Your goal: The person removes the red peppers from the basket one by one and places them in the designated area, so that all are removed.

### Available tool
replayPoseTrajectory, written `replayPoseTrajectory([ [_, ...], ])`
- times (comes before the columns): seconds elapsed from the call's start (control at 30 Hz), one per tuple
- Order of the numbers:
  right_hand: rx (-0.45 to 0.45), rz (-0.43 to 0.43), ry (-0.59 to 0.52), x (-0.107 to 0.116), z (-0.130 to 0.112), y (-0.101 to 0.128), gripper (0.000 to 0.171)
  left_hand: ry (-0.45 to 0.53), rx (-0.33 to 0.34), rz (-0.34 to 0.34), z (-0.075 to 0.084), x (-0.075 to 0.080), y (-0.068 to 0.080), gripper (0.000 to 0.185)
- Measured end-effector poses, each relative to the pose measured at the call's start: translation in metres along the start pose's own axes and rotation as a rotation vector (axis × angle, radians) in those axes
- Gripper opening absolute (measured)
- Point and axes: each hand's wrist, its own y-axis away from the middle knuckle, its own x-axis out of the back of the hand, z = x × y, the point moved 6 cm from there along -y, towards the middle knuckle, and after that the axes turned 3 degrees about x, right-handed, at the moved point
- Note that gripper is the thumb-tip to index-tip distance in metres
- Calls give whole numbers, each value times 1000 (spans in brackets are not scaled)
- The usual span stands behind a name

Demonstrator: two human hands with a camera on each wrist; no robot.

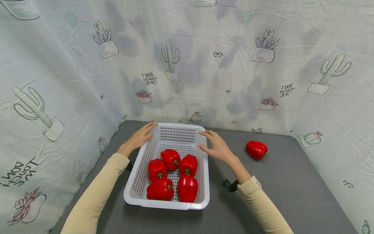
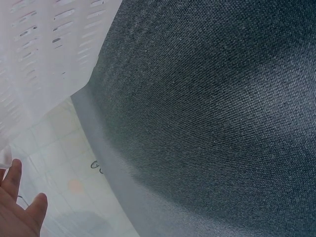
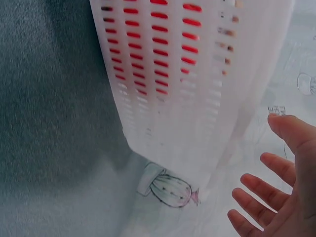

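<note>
A white perforated plastic basket (image 1: 167, 204) with several red bell peppers (image 1: 187, 188) in its near half lies in front of me in the head view. At its far left corner, my left hand (image 1: 139, 136) has its fingers over the rim, fairly straight. My right hand (image 1: 218, 147) is at the far right side, thumb and fingers spread apart, overlapping the rim. The right wrist view shows that hand's fingers (image 3: 264, 190) loosely extended beside the basket wall (image 3: 192, 128), holding nothing. In the left wrist view, left fingertips (image 2: 15, 173) are right at the basket's edge.
One more red bell pepper (image 1: 256, 149) lies on the grey table (image 1: 280, 182) to the right of the basket. A pale curtain (image 1: 193, 65) printed with potted cacti hangs behind the table and along its sides. Dark straps (image 1: 230, 186) sit at the wrists.
</note>
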Motion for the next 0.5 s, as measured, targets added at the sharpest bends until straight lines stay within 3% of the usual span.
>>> replayPoseTrajectory([
  [0.5,118,-104,22,-22,-25,0,55,11,-4,2,3,1,1,50],
])
